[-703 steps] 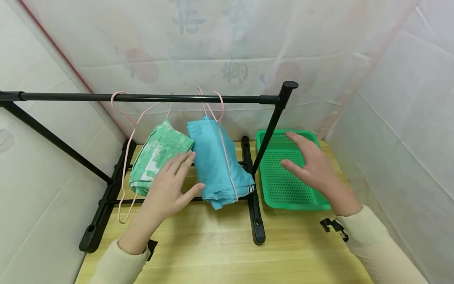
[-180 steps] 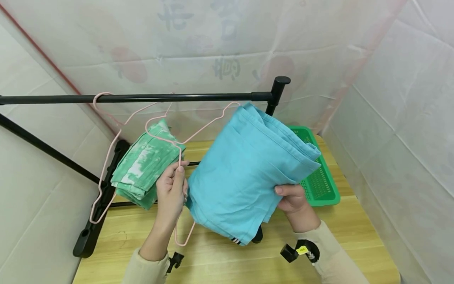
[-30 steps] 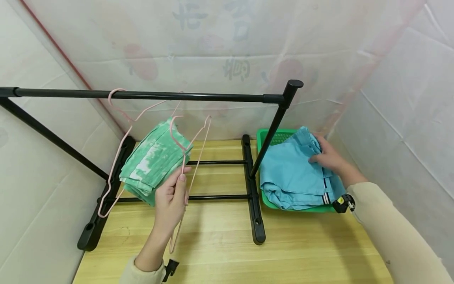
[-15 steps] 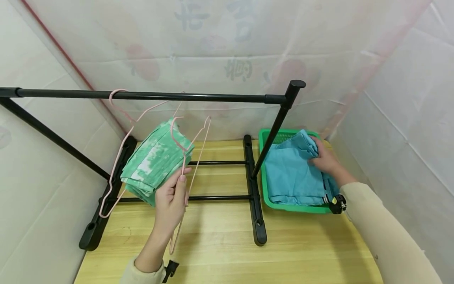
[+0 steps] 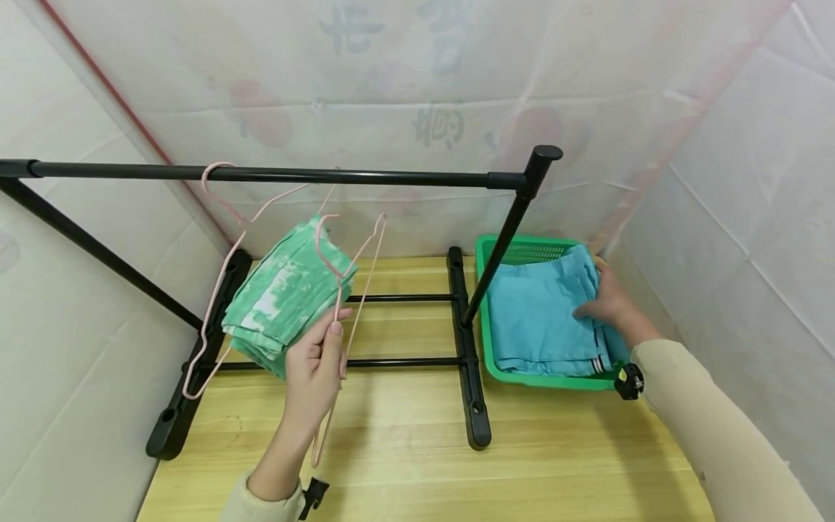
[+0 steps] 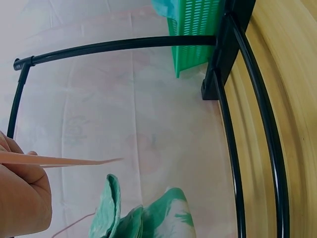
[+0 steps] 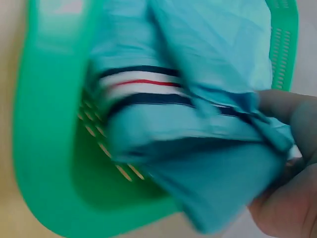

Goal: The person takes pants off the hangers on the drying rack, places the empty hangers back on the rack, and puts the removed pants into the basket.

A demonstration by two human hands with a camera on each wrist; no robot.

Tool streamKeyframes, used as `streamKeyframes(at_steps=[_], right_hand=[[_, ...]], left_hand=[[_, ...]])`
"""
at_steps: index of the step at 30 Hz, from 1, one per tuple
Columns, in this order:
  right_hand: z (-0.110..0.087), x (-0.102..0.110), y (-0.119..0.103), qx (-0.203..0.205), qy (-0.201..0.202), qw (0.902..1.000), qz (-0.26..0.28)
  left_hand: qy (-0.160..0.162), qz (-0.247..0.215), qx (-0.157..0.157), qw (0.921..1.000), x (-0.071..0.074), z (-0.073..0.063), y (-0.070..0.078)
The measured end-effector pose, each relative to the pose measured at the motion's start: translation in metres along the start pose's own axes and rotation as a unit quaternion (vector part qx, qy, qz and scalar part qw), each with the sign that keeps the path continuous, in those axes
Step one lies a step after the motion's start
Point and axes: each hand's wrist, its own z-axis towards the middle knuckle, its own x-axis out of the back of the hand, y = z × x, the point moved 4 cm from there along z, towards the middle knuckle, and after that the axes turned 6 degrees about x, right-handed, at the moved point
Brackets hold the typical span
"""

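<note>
The black rack (image 5: 404, 177) is set beyond the left hand (image 5: 314, 366). Beneath the right hand (image 5: 605, 299), the green basket (image 5: 535, 251) is largely filled by the blue garment (image 5: 544, 315), whose nearest edge is gripped there; the loose flap by that wrist is best tucked inside the rim before release. The pink hanger (image 5: 338, 278), pinched in the left hand, should be held steady.

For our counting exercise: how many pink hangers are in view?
2. One pink hanger hangs from the black bar, bearing the green cloth; the other pink hanger is in the left hand, in front of that cloth. Any hidden under folded cloth wouldn't show.
</note>
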Motion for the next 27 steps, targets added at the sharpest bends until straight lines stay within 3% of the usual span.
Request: streamKeyframes(at_steps=[3,8,14,18,22,24,27], right_hand=[[-0.001,-0.001,-0.001,0.018,0.029,0.9994,0.012],[-0.005,0.005,-0.028,0.043,0.043,0.9922,0.109],[-0.018,0.023,-0.085,0.076,0.036,0.9728,0.216],[-0.025,0.034,-0.107,0.069,0.029,0.9505,0.302],[-0.023,0.035,-0.098,0.045,0.010,0.9317,0.360],[-0.020,0.027,-0.081,0.023,-0.008,0.9296,0.368],[-0.014,0.011,-0.049,-0.012,-0.029,0.9436,0.330]], left_hand=[[-0.003,0.005,-0.002,1.0000,-0.001,0.000,0.001],[-0.007,0.012,-0.008,0.9999,-0.002,0.001,0.003],[-0.012,0.013,-0.016,0.9997,-0.003,0.001,0.004],[-0.012,0.012,-0.015,0.9997,-0.004,0.001,0.005],[-0.007,0.018,-0.013,0.9997,-0.003,0.000,0.004],[-0.006,0.021,-0.013,0.9997,-0.003,0.000,0.003],[-0.005,0.021,-0.007,0.9997,-0.002,-0.001,0.002]])
